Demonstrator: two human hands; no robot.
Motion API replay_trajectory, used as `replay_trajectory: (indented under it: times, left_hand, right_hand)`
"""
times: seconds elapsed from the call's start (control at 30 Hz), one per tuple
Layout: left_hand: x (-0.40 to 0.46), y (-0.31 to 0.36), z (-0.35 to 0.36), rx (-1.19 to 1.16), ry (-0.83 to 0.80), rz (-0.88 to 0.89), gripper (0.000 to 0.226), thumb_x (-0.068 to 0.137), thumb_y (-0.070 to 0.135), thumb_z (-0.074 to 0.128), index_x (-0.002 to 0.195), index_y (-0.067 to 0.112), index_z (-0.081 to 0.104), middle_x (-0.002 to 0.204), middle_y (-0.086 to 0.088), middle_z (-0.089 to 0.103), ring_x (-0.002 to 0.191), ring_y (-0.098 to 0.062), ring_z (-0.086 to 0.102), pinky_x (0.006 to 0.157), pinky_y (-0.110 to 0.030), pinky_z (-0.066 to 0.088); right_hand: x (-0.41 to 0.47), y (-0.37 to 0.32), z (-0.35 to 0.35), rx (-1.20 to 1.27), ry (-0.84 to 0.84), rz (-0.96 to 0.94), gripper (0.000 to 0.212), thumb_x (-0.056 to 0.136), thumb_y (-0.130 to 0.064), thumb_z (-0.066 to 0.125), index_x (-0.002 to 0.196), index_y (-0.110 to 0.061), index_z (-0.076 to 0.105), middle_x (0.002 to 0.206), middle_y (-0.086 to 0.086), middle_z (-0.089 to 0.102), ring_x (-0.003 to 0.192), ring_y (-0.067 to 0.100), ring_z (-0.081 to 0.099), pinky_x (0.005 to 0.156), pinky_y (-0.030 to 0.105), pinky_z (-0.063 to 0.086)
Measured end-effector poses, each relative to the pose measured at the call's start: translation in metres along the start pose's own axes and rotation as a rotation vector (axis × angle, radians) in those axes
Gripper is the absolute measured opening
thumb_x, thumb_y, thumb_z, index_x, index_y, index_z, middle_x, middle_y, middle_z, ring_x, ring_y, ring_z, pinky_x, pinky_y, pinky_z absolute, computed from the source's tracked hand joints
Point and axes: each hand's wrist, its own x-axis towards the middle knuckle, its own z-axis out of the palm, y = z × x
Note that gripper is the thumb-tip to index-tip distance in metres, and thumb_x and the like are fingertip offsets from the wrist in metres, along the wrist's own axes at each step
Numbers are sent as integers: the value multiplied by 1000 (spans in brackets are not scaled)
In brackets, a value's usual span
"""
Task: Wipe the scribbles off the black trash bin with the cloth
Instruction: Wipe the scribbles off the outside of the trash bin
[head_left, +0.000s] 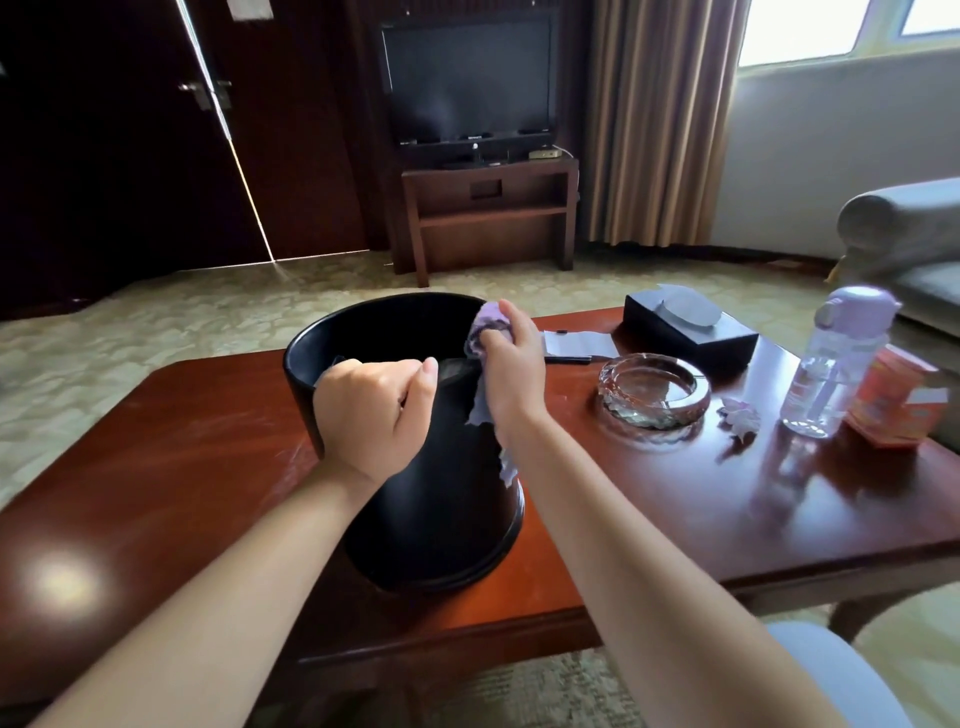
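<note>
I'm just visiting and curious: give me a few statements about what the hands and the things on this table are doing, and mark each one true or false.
1. The right hand holds a purple cloth at the bin's rim. True.
2. The left hand lies flat on the table. False: it grips the bin's near rim.
3. The bin stands on the floor. False: it stands on the table.
4. A glass ashtray sits right of the bin. True.
5. The bottle lies on its side. False: it stands upright, next to an orange box.
</note>
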Motion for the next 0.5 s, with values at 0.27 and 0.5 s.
replay_trajectory:
  times: [0.27,0.5]
  left_hand:
    - [0,0,-2,-17,-29,-25,43,93,27,33,51,22,26,42,3,27,35,-27,38,46,-26,25]
    - [2,2,-3,-18,-24,-19,42,91,29,36,52,23,22,45,8,19,39,-14,21,49,-23,16]
  right_hand:
    - [-12,11,4,-13,78,-111,26,93,-24,43,111,-22,62,120,-6,59,112,6,50,99,25,35]
    - [18,54,-15,149,119,468,29,97,-31,42,71,-21,51,71,-4,53,38,-1,51,38,13,41]
